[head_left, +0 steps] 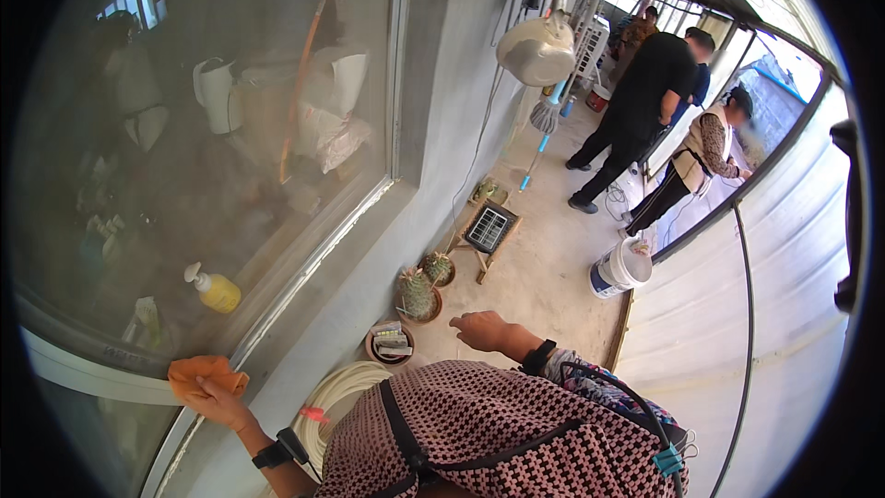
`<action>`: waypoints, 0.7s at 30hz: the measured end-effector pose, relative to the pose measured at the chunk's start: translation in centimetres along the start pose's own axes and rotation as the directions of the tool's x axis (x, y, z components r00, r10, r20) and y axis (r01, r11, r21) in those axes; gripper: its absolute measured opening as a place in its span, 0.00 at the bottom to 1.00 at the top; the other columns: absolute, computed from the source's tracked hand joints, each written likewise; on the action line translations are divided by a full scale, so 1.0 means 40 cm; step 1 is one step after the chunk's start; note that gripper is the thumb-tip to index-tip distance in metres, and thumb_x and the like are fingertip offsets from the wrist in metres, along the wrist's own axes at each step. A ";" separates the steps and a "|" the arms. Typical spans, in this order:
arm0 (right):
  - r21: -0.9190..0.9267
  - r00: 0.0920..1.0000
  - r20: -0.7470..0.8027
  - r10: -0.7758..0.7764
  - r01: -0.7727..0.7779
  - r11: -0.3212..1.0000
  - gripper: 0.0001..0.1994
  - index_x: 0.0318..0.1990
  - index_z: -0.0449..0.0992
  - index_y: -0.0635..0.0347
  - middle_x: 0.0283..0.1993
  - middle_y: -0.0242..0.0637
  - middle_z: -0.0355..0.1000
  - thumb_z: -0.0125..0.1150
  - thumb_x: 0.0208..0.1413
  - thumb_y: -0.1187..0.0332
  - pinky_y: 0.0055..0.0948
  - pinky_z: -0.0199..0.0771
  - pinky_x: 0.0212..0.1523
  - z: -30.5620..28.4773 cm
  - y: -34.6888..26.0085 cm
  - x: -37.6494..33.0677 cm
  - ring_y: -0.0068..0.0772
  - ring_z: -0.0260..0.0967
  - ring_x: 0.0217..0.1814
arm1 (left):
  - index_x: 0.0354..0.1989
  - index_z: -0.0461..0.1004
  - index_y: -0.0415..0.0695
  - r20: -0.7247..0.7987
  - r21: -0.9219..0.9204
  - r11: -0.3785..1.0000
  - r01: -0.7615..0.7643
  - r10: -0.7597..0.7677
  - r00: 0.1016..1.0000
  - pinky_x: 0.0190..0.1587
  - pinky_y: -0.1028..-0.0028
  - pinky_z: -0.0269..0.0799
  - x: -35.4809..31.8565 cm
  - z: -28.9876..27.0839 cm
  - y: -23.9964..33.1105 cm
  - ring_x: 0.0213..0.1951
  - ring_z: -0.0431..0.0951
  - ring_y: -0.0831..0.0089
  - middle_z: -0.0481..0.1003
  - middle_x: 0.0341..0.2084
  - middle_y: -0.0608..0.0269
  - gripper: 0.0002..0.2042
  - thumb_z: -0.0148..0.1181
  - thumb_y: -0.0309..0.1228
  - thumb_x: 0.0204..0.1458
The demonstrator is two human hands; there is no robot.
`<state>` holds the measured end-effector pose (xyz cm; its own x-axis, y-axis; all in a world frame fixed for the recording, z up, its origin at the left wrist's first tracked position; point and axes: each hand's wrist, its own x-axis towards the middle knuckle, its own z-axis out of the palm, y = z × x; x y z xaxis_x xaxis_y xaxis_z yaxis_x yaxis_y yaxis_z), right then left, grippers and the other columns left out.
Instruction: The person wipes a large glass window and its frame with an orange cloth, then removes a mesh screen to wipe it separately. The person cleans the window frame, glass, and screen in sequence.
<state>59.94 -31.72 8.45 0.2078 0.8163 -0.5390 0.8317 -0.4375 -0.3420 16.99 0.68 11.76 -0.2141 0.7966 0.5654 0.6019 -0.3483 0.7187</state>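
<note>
My left hand [217, 402] presses an orange cloth [205, 376] against the white window frame [101, 373] at the lower left. Its fingers are bent over the cloth, which is bunched up. Away from the wall, my right hand [484, 330] hangs in the air with its fingers curled in, and nothing shows in it. Below it in the picture are two potted cacti [417, 295] and a pot of packets [391, 343]. Behind the large window pane [184, 221] stands a yellow pump bottle [214, 290].
A coil of pale hose [336, 401] lies beside my body. Further along the passage are a small solar panel [489, 227] on a wooden stand and a white bucket [620, 268]. A pan [536, 51] hangs on the wall. Several people [645, 83] stand at the far end.
</note>
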 end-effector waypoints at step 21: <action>0.104 0.998 -0.052 -0.025 0.030 0.994 0.17 0.55 0.74 0.54 0.46 0.50 0.79 0.58 0.60 0.64 0.51 0.76 0.50 0.209 -0.062 -0.256 0.56 0.76 0.50 | 0.57 0.70 0.31 0.168 0.118 0.993 0.004 -0.024 0.986 0.60 0.57 0.67 -0.072 -0.050 -0.181 0.57 0.71 0.46 0.69 0.58 0.40 0.20 0.58 0.29 0.59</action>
<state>51.45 -42.14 8.40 0.2134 0.8455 -0.4894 0.7797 -0.4492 -0.4362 11.73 -0.08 5.74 -0.0964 0.8761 0.4724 0.6877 -0.2846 0.6679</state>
